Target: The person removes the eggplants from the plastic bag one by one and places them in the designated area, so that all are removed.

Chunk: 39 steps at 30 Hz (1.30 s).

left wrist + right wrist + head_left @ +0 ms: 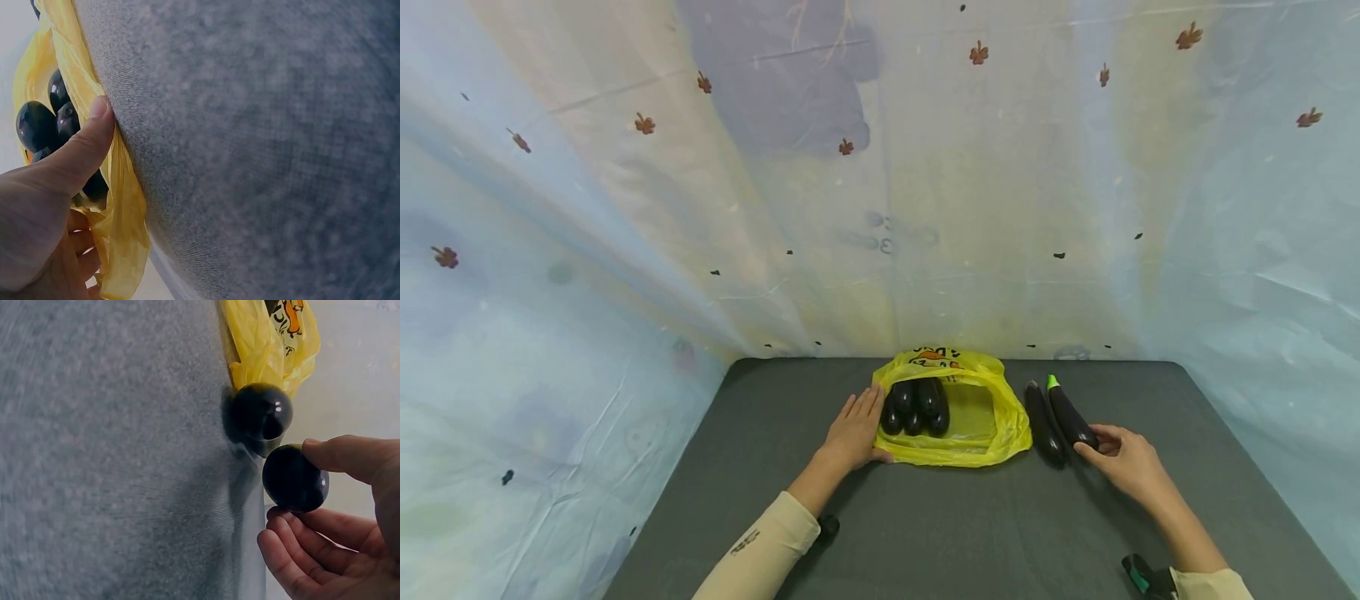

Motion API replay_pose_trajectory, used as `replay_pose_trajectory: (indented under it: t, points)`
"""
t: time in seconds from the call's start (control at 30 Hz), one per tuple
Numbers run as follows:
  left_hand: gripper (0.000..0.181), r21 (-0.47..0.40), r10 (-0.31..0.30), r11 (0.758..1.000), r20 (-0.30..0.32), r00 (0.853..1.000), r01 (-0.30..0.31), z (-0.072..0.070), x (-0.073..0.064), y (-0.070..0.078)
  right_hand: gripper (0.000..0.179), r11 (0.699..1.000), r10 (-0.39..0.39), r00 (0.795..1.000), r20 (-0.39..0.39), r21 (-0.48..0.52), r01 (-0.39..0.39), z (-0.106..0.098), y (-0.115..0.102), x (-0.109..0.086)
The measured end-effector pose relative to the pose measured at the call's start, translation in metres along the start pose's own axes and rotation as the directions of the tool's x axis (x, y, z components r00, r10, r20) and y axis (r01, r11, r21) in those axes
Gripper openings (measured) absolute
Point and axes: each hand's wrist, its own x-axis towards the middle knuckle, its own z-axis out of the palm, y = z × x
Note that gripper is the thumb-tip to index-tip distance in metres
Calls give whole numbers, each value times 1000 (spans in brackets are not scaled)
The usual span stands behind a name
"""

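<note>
My left hand (854,429) rests along the left side of a yellow plastic bag (973,450), fingers straight. In the left wrist view its thumb (94,134) lies on the bag's edge. Several dark, glossy eggplants (930,400) sit inside the bag's left part, and its mouth gapes toward me. To the right, my right hand (1123,462) pinches the rounded near end of an eggplant (1070,414) between thumb and fingers; its green stem tip points away. Another eggplant (1042,427) lies between that one and the bag. In the right wrist view the held eggplant (295,479) overlaps the table's far edge.
The dark grey table (970,533) stretches in front of both hands. Behind it hangs a pale patterned curtain (955,275), which also runs along the left and right sides. A black band is on each wrist, by the cream sleeves (767,542).
</note>
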Motion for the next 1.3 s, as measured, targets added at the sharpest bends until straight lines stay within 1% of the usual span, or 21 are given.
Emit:
replay_pose_trajectory:
  t: [0.4, 0.5, 0.73, 0.93, 1.3]
  points:
    - [126, 2, 6, 1000, -9, 1000, -6, 0, 0, 1, 67, 1000, -8, 1000, 5, -5, 8, 4, 6, 6]
    - [127, 5, 8, 1000, -15, 1000, -8, -1, 0, 2, 67, 1000, -11, 1000, 9, -4, 11, 4, 6, 6]
    - [128, 21, -2, 1000, 3, 1000, 2, 0, 2, 2, 69, 1000, -4, 1000, 27, 4, 4, 5, 6, 6]
    - [128, 31, -5, 1000, 6, 1000, 5, 0, 2, 2, 69, 1000, 0, 999, 38, 15, -1, 6, 6, 6]
    - [127, 24, 4, 1000, -7, 1000, -4, -2, -1, 2, 66, 1000, -12, 999, 49, 20, 11, 8, 7, 7]
